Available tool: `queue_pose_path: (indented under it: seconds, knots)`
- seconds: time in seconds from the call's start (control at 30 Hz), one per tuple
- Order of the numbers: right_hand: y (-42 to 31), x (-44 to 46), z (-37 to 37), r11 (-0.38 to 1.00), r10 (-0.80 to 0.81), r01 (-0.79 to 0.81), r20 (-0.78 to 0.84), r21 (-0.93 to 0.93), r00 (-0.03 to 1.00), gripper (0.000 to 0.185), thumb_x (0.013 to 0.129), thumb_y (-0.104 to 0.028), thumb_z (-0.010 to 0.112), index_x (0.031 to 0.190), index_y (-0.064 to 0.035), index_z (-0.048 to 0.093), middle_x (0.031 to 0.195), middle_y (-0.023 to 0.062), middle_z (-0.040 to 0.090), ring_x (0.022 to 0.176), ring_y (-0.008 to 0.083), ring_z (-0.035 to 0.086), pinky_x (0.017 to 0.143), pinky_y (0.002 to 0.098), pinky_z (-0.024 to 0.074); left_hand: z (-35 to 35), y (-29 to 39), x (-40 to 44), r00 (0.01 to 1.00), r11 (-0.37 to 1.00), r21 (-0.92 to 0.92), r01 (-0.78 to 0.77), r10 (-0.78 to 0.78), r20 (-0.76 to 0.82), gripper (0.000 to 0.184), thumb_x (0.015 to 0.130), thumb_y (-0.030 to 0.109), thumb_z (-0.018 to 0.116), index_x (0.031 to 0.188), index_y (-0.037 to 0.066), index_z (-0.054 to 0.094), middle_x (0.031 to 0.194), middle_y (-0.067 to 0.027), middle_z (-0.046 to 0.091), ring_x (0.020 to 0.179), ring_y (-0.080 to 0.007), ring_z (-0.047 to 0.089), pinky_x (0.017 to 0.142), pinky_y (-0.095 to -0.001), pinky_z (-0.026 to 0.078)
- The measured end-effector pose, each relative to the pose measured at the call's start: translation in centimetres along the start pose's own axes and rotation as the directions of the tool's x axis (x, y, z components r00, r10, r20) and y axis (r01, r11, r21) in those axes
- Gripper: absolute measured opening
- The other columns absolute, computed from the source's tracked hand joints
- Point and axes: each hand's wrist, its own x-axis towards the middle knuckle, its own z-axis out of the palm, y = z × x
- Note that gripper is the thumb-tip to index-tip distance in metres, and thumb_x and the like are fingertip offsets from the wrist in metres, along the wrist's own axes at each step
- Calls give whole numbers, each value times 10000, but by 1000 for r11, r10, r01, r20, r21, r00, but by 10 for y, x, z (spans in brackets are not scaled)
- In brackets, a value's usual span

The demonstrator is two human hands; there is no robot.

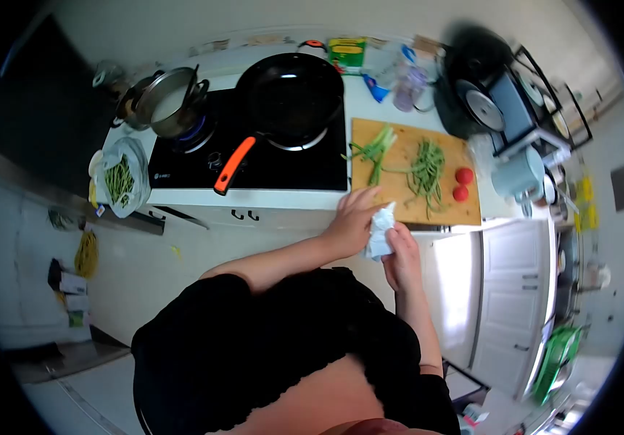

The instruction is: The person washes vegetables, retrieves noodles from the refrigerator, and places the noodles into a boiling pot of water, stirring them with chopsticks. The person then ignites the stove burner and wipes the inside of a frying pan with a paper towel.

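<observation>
A crumpled white tissue (pixel 380 233) is between my two hands, in front of the counter edge. My left hand (pixel 352 223) is at its left side, fingers bent against it. From the right, my right hand (pixel 402 257) pinches the tissue between thumb and fingers. Just beyond, a wooden cutting board (pixel 399 206) carries green onions (pixel 377 148), a pile of green beans (pixel 426 170) and two red tomatoes (pixel 463 175).
A black frying pan (pixel 290 94) with an orange handle rests on the stove (pixel 283 170). Behind a lit burner's blue flame stands a steel pot (pixel 170 101). A bag of greens (pixel 120 177) lies left; a rice cooker (pixel 478 105) and rack (pixel 526 109) stand right.
</observation>
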Motion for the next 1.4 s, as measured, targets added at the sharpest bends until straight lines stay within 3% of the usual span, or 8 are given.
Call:
queue_pose_path:
  seconds: [0.3, 0.5, 0.57, 0.9, 1.1, 1.23, 1.33, 1.4]
  knots:
    - [20, 165, 103, 850, -116, 268, 336, -454, 935, 385, 803, 17, 588, 1153, -7, 431, 1007, 82, 591, 962, 139, 558, 810, 247, 448, -137, -70, -19, 862, 831, -458, 316, -453, -226, 465, 849, 141, 494, 1278, 25, 361, 1283, -166, 390, 1177, -302, 378, 984, -384, 305]
    - [24, 375, 147, 502, -360, 548, 415, -669, 836, 389, 714, 11, 626, 1084, -3, 505, 964, 87, 586, 892, 152, 565, 777, 253, 450, -199, -88, -38, 754, 626, 473, 621, -312, -578, 481, 804, 271, 597, 1172, -9, 462, 1102, -202, 532, 1052, -332, 487, 900, -385, 385]
    - [44, 439, 165, 451, -379, 518, 369, -727, 849, 360, 672, -14, 629, 1023, -15, 548, 914, 93, 583, 843, 175, 568, 741, 275, 454, -207, -84, -33, 474, 451, 145, 881, -836, -279, 515, 770, 264, 644, 1160, -26, 475, 942, -199, 600, 884, -347, 568, 792, -369, 446]
    - [134, 533, 225, 360, -432, 472, 305, -805, 849, 215, 695, 21, 595, 883, -51, 522, 944, 160, 527, 864, 337, 542, 770, 370, 442, -210, -91, -30, 430, 452, -78, 889, -880, -199, 553, 777, 278, 647, 1221, 15, 449, 908, -201, 608, 852, -318, 592, 786, -337, 450]
    - [154, 486, 191, 466, 135, 753, 878, -465, 459, 379, 646, 48, 609, 994, -88, 548, 1004, 144, 544, 965, 318, 533, 846, 364, 431, -213, -88, -23, 395, 414, -78, 907, -900, -185, 520, 774, 276, 650, 1204, 47, 468, 879, -180, 615, 821, -313, 598, 762, -337, 456]
    - [101, 446, 166, 442, 842, 560, 539, -701, 11, 433, 590, 98, 595, 977, -96, 593, 1046, 113, 585, 995, 252, 554, 883, 325, 421, -214, -87, -22, 395, 415, -80, 906, -898, -194, 511, 773, 278, 650, 1199, 58, 473, 860, -175, 618, 795, -317, 601, 743, -345, 461]
    - [65, 475, 172, 247, 918, 767, 396, -592, 11, 383, 577, 114, 568, 902, -81, 619, 1021, 103, 605, 964, 245, 569, 862, 311, 434, -215, -86, -21, 387, 411, -91, 907, -899, -204, 506, 765, 263, 661, 1190, 55, 481, 846, -167, 617, 775, -310, 596, 731, -339, 458]
    - [67, 511, 173, 249, 619, 783, 716, -570, 324, 378, 583, 123, 539, 883, -85, 635, 947, 138, 596, 918, 302, 571, 809, 325, 452, -213, -87, -22, 383, 410, -106, 906, -900, -208, 502, 759, 248, 671, 1182, 48, 489, 834, -162, 614, 759, -303, 591, 723, -331, 455]
